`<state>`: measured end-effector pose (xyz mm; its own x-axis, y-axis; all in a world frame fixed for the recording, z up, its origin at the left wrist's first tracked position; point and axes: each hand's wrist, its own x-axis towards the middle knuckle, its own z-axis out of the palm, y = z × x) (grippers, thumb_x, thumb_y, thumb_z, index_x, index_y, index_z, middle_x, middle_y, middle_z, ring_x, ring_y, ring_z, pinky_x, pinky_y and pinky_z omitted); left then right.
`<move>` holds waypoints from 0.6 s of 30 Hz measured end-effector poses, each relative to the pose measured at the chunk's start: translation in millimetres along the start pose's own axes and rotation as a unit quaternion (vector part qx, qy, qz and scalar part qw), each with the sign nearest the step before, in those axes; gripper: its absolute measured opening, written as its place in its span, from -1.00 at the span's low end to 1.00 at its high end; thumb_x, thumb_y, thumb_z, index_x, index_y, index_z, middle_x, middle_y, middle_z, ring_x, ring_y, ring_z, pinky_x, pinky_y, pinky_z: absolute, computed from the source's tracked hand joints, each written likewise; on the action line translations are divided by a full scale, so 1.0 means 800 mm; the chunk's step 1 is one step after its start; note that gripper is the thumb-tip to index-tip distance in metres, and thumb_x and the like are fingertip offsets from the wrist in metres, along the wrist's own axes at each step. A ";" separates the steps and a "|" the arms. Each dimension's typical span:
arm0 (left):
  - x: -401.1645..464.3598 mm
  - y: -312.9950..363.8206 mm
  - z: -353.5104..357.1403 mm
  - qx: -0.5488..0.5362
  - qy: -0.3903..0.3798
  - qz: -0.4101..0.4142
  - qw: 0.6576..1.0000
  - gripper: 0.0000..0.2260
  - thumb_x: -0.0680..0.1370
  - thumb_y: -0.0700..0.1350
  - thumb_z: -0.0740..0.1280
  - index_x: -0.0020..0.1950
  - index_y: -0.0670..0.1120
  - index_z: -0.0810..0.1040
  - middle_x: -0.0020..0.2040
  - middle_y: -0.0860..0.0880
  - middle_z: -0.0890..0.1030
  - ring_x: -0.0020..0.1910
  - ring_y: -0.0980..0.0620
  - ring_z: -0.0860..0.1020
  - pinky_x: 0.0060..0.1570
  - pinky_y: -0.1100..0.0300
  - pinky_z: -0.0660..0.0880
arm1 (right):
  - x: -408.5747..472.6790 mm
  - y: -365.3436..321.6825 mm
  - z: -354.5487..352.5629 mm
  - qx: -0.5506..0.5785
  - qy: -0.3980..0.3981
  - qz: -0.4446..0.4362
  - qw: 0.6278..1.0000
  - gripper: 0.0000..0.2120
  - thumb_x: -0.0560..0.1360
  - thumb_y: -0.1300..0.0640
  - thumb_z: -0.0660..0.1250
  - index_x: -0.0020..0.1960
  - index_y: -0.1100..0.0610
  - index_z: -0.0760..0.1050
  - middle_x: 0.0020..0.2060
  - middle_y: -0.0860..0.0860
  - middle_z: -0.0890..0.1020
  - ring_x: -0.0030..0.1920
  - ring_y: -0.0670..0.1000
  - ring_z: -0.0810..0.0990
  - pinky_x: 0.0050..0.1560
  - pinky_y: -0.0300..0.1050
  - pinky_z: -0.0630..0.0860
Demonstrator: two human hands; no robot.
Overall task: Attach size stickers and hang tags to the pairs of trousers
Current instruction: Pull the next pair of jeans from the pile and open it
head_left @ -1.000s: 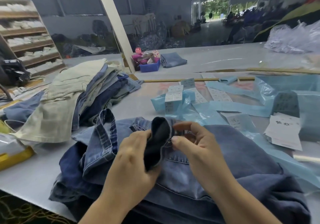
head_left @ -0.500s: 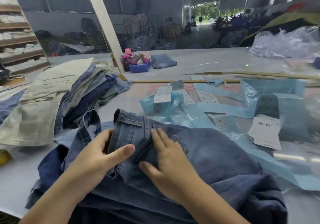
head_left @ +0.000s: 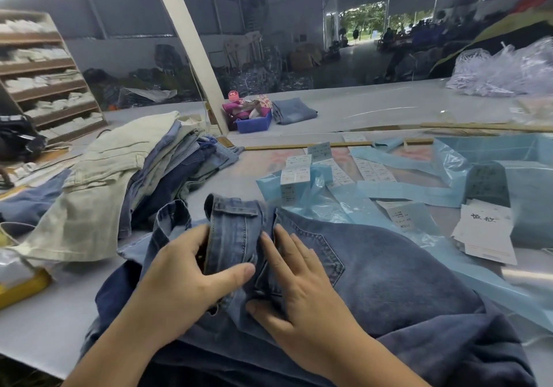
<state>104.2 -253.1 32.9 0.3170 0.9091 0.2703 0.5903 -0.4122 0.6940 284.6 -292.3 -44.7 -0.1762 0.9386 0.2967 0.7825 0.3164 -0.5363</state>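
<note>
A pair of blue denim trousers (head_left: 389, 267) lies on top of a heap of jeans in front of me, waistband folded up at the far end. My left hand (head_left: 182, 279) grips the folded waistband (head_left: 233, 231), thumb across the front and fingers tucked behind it. My right hand (head_left: 299, 285) lies flat with straight fingers on the denim beside the back pocket. White size sticker sheets (head_left: 299, 171) and hang tags (head_left: 484, 234) lie on blue plastic at the right.
A stack of beige and blue trousers (head_left: 119, 171) lies at the left. A yellow tray edge (head_left: 24, 288) sits at the near left. A blue bin (head_left: 254, 123) and folded jeans (head_left: 294, 111) stand farther back. Clear plastic bags (head_left: 508, 72) pile at the far right.
A second ago both hands pinched a dark pocket lining at the waistband. The lining is now out of sight, the left hand holds the waistband and the right hand lies flat.
</note>
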 end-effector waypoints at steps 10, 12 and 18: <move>0.018 -0.037 0.050 0.326 0.111 0.105 0.933 -0.40 0.44 -0.14 0.41 0.46 -0.10 0.34 0.46 -0.19 0.34 0.43 -0.22 0.33 0.36 -0.14 0.33 | 0.021 0.002 0.048 -0.115 -0.142 0.033 0.983 -0.28 0.54 -0.36 -0.08 0.54 -0.17 -0.35 0.56 -0.05 -0.29 0.54 0.07 -0.34 0.46 0.13 -0.42; 0.024 -0.055 0.056 0.336 0.088 0.068 0.935 -0.48 0.53 0.04 0.33 0.47 -0.02 0.37 0.50 -0.16 0.31 0.46 -0.19 0.30 0.41 -0.13 0.30 | 0.022 0.008 0.041 -0.102 -0.160 0.029 0.981 -0.24 0.50 -0.40 -0.08 0.54 -0.18 -0.35 0.55 -0.07 -0.29 0.54 0.04 -0.34 0.46 0.09 -0.41; 0.025 -0.084 0.015 0.251 0.062 0.030 0.965 -0.47 0.50 0.14 0.34 0.42 -0.04 0.46 0.06 -0.06 0.65 0.06 -0.08 0.59 -0.02 0.07 0.53 | 0.006 0.037 0.008 -0.118 -0.180 0.041 0.976 -0.18 0.44 -0.49 -0.12 0.56 -0.17 -0.31 0.54 -0.16 -0.31 0.51 -0.12 -0.38 0.47 -0.08 -0.41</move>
<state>79.9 -207.9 -16.6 0.2886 0.8698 0.4001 0.8690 -0.4135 0.2720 302.7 -277.2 -64.0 -0.2718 0.9606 -0.0584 0.9108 0.2371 -0.3380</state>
